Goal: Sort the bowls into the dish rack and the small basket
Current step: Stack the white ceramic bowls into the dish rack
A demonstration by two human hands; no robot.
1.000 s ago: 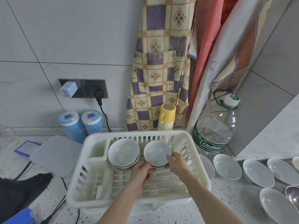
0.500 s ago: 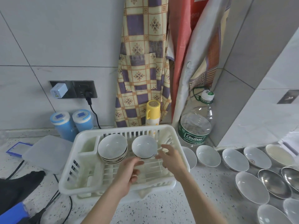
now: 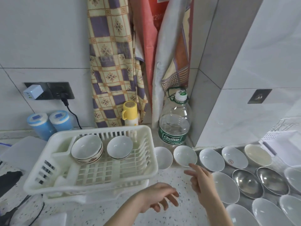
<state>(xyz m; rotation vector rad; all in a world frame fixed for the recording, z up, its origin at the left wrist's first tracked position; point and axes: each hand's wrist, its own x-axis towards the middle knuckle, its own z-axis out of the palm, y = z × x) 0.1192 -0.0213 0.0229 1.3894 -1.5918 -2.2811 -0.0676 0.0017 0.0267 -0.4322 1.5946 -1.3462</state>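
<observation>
Right hand (image 3: 201,180) is hovering with fingers spread, empty, fingertips at 6 o'clock of a white bowl (image 3: 185,155). Left hand (image 3: 158,197) is hanging relaxed, empty. Dish rack (image 3: 91,160), at 9 o'clock, is holding 2 bowl groups.

Glossy white bowls (image 3: 120,147), matt plastic dish rack (image 3: 151,162), shiny metal bowls (image 3: 248,183).

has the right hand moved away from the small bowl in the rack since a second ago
Yes. The right hand has left the small bowl in the dish rack and moved right, past the rack's edge, toward the white bowl on the counter.
</observation>
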